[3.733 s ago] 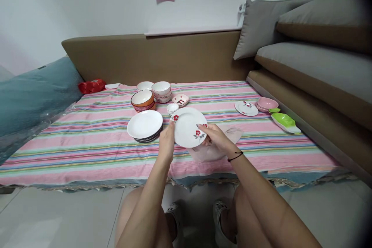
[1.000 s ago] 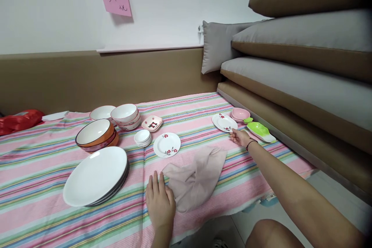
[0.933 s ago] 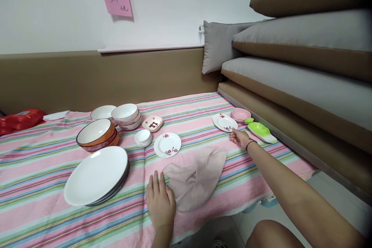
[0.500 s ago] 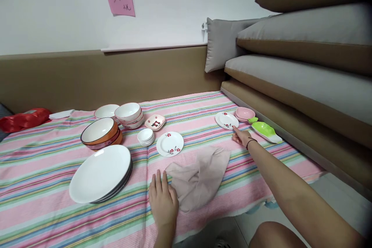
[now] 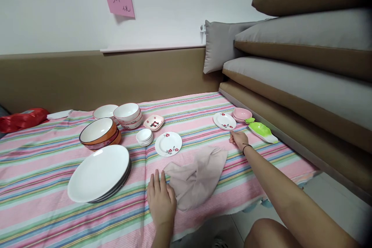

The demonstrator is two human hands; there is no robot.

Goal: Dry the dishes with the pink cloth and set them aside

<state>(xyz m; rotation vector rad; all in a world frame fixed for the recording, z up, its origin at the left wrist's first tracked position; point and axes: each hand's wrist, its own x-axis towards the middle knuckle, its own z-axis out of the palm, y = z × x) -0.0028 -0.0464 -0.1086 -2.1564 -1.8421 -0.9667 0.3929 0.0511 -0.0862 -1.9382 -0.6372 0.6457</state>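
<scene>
My left hand (image 5: pixel 161 198) lies flat on the striped bedcover (image 5: pixel 43 155), fingers together and stretched out, its fingertips against the crumpled beige cloth (image 5: pixel 196 176). My right hand (image 5: pixel 238 138) is reached out to the right and rests on the bedcover, holding nothing. It is just short of a small floral plate (image 5: pixel 224 121) without touching it. A second floral plate (image 5: pixel 168 143) lies beyond the cloth, between my two hands.
A stack of white plates (image 5: pixel 99 172) sits at the left, with orange bowls (image 5: pixel 99 132), white bowls (image 5: pixel 127 114), small white dishes (image 5: pixel 144 136) and a square pink dish (image 5: pixel 154 123) behind. A pink dish (image 5: pixel 242 114) and green leaf dish (image 5: pixel 262 131) lie by the cushions (image 5: pixel 290 81).
Earlier both hands held a floral plate over the cloth; it now lies on the bedcover. In the last second my right hand drew back slightly from the far plate.
</scene>
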